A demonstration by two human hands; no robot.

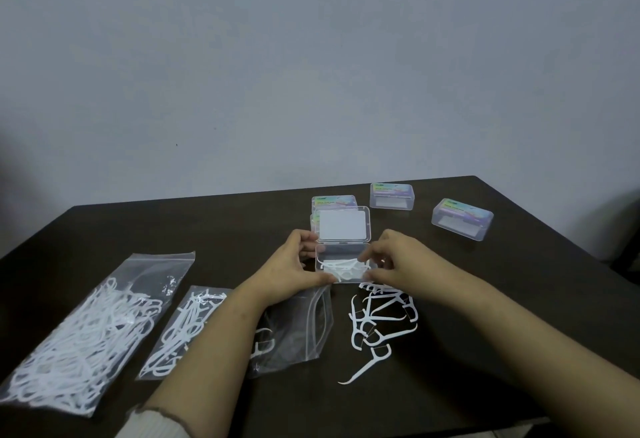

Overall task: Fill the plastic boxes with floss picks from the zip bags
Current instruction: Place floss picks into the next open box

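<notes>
An open clear plastic box (341, 254) stands mid-table with its lid (343, 224) raised, and a few white floss picks (341, 268) lie inside. My left hand (294, 264) grips the box's left side, thumb at the near corner. My right hand (394, 261) is at the box's right end, its fingertips on the picks inside. A loose pile of floss picks (381, 320) lies on the table just in front of the box. An opened, nearly empty zip bag (301, 326) lies under my left wrist.
Two zip bags full of picks lie at the left: a large one (86, 337) and a smaller one (183, 330). Closed boxes with colourful labels stand behind (334, 202), at the back (392, 196) and far right (462, 218). The dark table (502, 299) ends near a wall.
</notes>
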